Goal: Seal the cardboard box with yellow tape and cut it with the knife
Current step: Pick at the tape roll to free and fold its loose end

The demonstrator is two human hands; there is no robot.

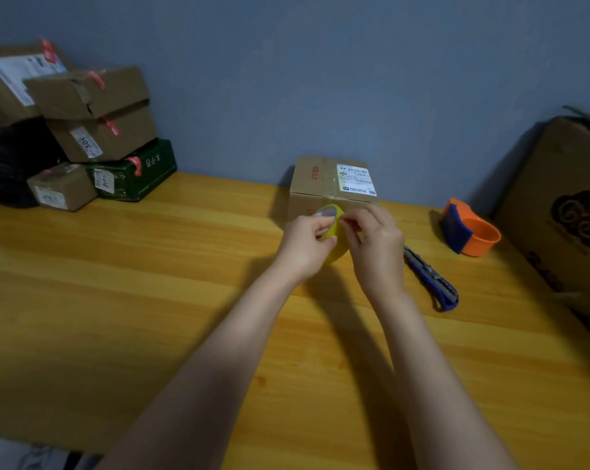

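A small cardboard box (324, 181) with a white shipping label stands on the wooden table (151, 283) by the wall. Just in front of it I hold a roll of yellow tape (334, 228) upright between both hands. My left hand (305, 244) grips the roll from the left, thumb across its side. My right hand (376, 245) has its fingertips pinched at the roll's upper rim. A blue utility knife (432, 279) lies on the table right of my right hand, partly hidden by my wrist.
An orange and blue tape dispenser (470, 228) sits at the back right. A large cardboard box (565, 205) leans at the right edge. Several stacked parcels (93, 127) and a black bag (5, 164) fill the back left corner.
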